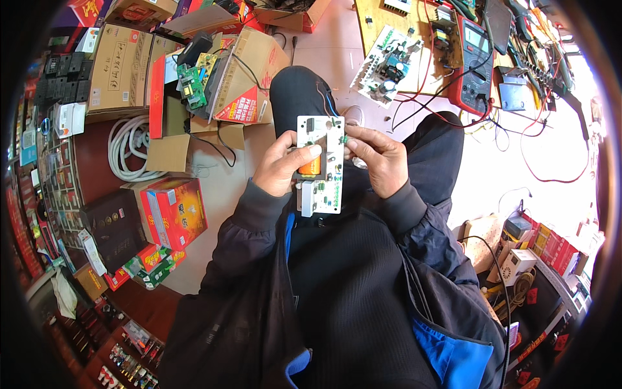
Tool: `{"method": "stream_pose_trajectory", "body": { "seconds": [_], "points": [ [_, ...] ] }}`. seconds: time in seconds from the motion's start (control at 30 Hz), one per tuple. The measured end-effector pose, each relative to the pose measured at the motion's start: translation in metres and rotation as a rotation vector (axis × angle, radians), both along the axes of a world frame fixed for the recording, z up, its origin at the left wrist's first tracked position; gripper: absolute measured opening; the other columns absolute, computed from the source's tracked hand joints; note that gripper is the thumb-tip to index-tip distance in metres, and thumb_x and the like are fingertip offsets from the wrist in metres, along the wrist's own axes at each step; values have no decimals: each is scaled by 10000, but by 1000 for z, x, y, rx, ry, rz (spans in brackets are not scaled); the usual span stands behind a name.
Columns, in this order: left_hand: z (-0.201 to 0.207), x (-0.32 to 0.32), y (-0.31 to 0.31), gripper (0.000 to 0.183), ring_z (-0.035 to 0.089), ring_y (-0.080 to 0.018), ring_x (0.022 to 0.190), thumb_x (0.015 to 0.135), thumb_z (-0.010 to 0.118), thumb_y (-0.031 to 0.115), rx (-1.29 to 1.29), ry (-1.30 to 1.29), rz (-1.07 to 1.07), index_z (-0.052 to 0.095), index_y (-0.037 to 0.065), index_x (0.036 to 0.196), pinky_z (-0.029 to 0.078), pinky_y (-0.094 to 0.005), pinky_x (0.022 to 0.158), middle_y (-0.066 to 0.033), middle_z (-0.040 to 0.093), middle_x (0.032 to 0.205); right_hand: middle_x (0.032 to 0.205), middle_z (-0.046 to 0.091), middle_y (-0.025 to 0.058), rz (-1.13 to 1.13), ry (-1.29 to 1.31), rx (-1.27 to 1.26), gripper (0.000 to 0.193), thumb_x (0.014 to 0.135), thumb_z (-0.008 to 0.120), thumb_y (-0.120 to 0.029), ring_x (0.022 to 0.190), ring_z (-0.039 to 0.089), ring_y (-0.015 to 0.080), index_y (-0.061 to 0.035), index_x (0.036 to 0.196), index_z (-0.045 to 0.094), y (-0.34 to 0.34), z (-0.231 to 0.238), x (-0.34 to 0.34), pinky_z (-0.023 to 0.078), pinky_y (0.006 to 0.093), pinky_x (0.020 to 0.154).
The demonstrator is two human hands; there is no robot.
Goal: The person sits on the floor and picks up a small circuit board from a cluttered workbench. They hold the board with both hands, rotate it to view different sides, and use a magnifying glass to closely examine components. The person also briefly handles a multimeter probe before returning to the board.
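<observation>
A white circuit board (334, 170) is held upright over my lap. My left hand (277, 167) grips its left side, with the thumb across a transformer wrapped in orange tape (311, 167). The fingers behind the board are hidden. At the upper right edge, my right hand (383, 161) pinches the board beside a small green part (345, 139). Several thin wires (328, 102), blue and brown among them, rise from the top end. A pale metal heat sink (307, 200) sits at the lower left corner.
A wooden table (372, 29) at the upper right carries another circuit board (389, 65), a red multimeter (475, 61) with leads, and hand tools. Open cardboard boxes (259, 61) with electronics stand at the upper left, near a coiled white hose (126, 152). A red box (173, 211) lies left.
</observation>
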State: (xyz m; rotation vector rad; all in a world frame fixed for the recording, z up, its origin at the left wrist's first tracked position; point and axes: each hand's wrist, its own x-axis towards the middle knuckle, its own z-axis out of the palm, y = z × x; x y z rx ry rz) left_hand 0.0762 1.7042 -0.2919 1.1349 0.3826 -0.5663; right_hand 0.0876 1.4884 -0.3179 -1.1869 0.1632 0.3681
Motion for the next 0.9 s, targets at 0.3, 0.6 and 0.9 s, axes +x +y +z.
{"method": "stream_pose_trajectory", "body": {
  "seconds": [0.3,0.6,0.9],
  "points": [
    [0,-1,-1,310,660,-147,990,963,672,175,-58,37,46,546,-4,1182,536,-303,885,-114,676,1076,940,705,79,-5,-6,14,206,976,618,9,840,665,130,79,1155,691,0,1,0,562,270,823],
    [-1,-1,-1,309,664,-147,976,962,674,177,-53,33,43,542,-5,1175,544,-306,875,-117,676,1073,955,717,92,-4,-5,-5,217,978,622,-5,844,665,132,72,1169,689,0,2,0,563,272,824],
    [-3,-1,-1,307,680,-168,965,960,666,171,-107,52,61,541,-4,1180,564,-325,855,-119,673,1073,949,714,84,-15,-5,41,213,978,622,-4,840,660,128,72,1165,690,0,1,-1,560,270,827]
  ]
}}
